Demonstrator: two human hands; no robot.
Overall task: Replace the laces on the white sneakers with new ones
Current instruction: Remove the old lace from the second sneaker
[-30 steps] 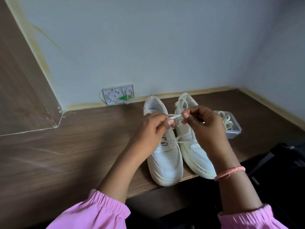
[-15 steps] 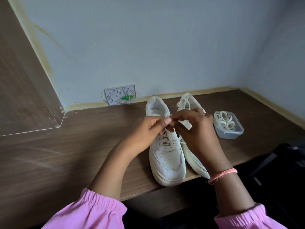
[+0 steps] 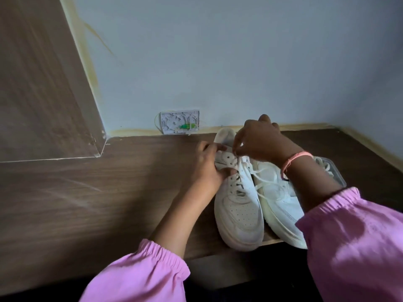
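Note:
Two white sneakers stand side by side on the wooden desk point(image 3: 109, 203), toes toward me. My left hand point(image 3: 207, 166) grips the eyelet side of the left sneaker point(image 3: 237, 210), thumb pressed near the tongue. My right hand point(image 3: 259, 140) reaches over from the right and pinches a white lace point(image 3: 239, 158) at the upper eyelets of that shoe. The right sneaker point(image 3: 281, 203) lies close beside it, with loose lace strands across its top. My right forearm hides part of it.
A clear plastic box point(image 3: 335, 173) with coiled white laces sits behind my right wrist. A white wall plate point(image 3: 180, 122) with a green part is mounted at the desk's back edge. A wooden side panel point(image 3: 43, 83) rises at the left. The sneakers' toes reach the desk's front edge.
The camera has moved closer and lower. My right hand has shifted up and over the left sneaker's collar with the lace, and my left hand has dropped onto the shoe's eyelet side.

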